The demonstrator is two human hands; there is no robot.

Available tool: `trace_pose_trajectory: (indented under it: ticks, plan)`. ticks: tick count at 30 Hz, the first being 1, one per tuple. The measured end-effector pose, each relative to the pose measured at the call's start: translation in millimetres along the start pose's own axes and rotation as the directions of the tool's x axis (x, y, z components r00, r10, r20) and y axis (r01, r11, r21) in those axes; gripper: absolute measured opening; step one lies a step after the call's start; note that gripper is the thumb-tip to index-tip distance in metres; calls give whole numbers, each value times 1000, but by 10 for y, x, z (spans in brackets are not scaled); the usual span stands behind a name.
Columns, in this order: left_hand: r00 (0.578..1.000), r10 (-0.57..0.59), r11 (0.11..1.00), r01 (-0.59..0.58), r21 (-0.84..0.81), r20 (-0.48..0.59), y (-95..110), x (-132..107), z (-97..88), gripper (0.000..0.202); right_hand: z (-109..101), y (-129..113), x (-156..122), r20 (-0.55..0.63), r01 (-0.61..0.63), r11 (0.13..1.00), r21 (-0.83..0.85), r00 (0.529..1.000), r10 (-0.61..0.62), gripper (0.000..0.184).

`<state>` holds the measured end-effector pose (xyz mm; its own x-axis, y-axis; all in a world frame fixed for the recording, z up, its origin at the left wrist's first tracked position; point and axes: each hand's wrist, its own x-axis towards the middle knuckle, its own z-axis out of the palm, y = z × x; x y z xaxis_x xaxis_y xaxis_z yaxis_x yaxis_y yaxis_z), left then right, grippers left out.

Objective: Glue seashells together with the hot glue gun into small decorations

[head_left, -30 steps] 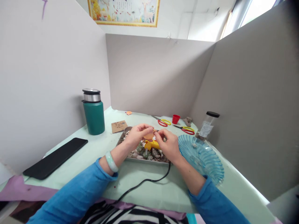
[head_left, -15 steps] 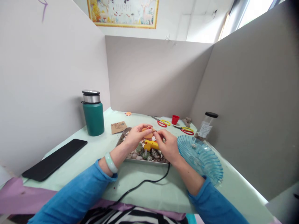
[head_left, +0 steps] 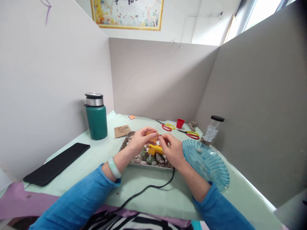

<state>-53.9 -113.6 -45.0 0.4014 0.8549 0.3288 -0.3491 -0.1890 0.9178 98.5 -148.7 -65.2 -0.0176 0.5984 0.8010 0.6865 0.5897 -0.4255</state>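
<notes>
Over a metal tray (head_left: 124, 144) full of shells and pebbles, my left hand (head_left: 139, 140) pinches a small orange shell (head_left: 152, 136) between thumb and fingers. My right hand (head_left: 173, 150) is closed beside it, its fingertips meeting the shell and pinching something too small to make out. A yellow glue gun (head_left: 155, 149) lies on the shells just under both hands, and its black cord (head_left: 144, 190) runs off the table's near edge. My left wrist wears a pale green bangle (head_left: 113, 166).
A blue ribbed glass dish (head_left: 208, 161) stands right of the tray. A green flask (head_left: 96, 117) and a black phone (head_left: 57, 163) are at the left. At the back lie a cardboard piece (head_left: 122, 130), two scissors (head_left: 168, 126), a red cup (head_left: 180, 123) and a clear jar (head_left: 214, 128). Grey partitions enclose the table.
My hands stay together over the tray, and the orange shell has been lifted slightly and turned between my fingers. Nothing else on the table has moved.
</notes>
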Motion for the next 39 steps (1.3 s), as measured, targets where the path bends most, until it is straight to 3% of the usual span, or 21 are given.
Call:
trace_pose_trajectory:
  ticks: [8,13,18,23,30,36,39]
  plan:
    - [999,31,999,-31,-11,19,-22,5,-6,34,-2,27,4,-11,-14,999,51,1000,14,19]
    - [999,15,998,-13,59,-43,-12,14,-40,33,-27,-1,31,7,-96,975,200,995,97,20]
    - [997,-10,998,14,54,-76,25,29,-69,32,-38,14,41,35,-152,957,248,988,147,21]
    - [994,-23,997,30,67,-103,-19,69,-115,32,-22,72,47,-10,-218,931,292,973,231,23]
    - [992,11,993,3,114,-127,-34,73,-125,28,-33,-1,59,-15,-193,933,303,978,208,22]
    - [983,107,985,-86,149,-146,-16,64,-98,26,-57,-18,54,-8,-159,958,241,986,166,20]
    - [988,88,990,-72,122,-131,-13,51,-76,27,-49,1,50,-8,-163,949,272,985,172,20]
